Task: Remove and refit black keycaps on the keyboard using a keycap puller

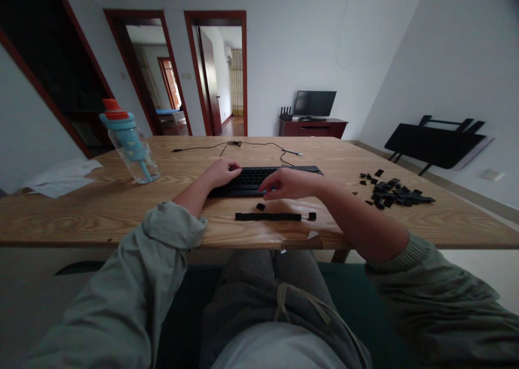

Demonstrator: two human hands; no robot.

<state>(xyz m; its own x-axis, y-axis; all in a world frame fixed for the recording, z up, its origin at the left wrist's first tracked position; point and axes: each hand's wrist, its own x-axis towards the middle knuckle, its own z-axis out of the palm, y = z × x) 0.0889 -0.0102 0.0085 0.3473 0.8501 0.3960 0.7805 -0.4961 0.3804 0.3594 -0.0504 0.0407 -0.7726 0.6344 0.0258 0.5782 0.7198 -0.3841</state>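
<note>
A black keyboard (251, 178) lies on the wooden table in front of me. My left hand (222, 173) is closed around its left end, thumb on top. Over the front middle of the keyboard, my right hand (286, 183) has its fingers bent together; whatever they pinch is too small to make out. Just nearer to me lies a loose black keycap (260, 206). Closer still is a long black spacebar-like strip (267, 216), with another small black keycap (312, 216) at its right end.
A pile of loose black keycaps (395, 193) lies on the table's right side. At the left stand a blue bottle with a red lid (132, 145) and white paper (60, 177). A black cable (259, 143) runs behind the keyboard. The wooden table (133, 226) ends close to my lap.
</note>
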